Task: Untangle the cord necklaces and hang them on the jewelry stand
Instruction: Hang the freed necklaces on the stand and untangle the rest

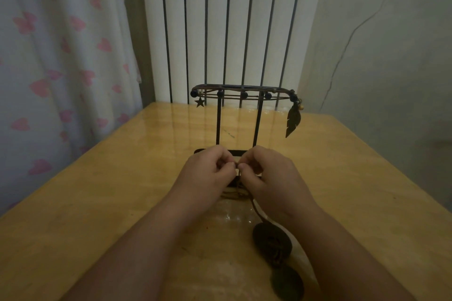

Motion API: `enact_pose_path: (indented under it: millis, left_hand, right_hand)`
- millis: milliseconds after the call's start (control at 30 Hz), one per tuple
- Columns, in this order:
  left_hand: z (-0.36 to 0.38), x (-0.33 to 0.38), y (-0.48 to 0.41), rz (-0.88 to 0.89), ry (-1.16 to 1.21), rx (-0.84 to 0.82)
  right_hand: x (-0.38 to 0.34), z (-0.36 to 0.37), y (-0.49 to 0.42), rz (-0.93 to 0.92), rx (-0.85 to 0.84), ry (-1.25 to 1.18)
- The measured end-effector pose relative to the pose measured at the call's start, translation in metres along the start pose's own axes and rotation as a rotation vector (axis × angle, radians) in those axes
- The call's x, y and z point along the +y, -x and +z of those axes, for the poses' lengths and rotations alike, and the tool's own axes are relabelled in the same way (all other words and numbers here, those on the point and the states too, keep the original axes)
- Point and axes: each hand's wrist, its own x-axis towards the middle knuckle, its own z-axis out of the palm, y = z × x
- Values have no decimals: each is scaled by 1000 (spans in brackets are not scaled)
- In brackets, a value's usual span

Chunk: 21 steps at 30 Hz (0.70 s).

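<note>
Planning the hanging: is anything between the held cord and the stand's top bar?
Nothing visible. The left hand and right hand pinch the cord low before the stand; open air reaches its top bar.

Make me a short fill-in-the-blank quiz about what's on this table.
1. The small pendant at the left end of the jewelry stand is shaped like a ____.
2. The feather pendant hangs from its ____ end.
3. The left hand and right hand pinch the cord in ____ of the stand.
4. Dark oval pendants lie on the table beside the ____ forearm.
Answers: star; right; front; right.
</note>
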Motion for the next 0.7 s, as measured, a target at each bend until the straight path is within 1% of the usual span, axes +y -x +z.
enact_pose_path:
  millis: [67,133,200,267,333,400,500,567,700]
  left_hand:
    - [1,1,-1,-51,65,9]
    - [1,4,-2,-120,209,8]
    - [0,5,-2,-175,370,1]
    - [-1,4,-1,-183,442,-6]
    - [-3,3,0,-164,415,-2]
    - [-4,1,-1,-155,369,11]
    - [-3,0,0,-146,302,10]
    - [-2,0,1,-98,182,7]
    - [-2,4,5,41,-47,58]
  right_hand:
    - [-2,0,0,11,23,-48]
    - [-4,0,0,54,48,-133]
    - [-7,1,0,115,60,-268]
    - [-9,-1,0,170,46,-389]
    - [-9,-4,0,182,19,-420]
    - [-8,-7,1,154,8,-370]
    - [-6,-8,2,63,-3,-123]
    - [-7,-8,3,28,-17,-43]
    - [-6,-7,3,9,-6,-4]
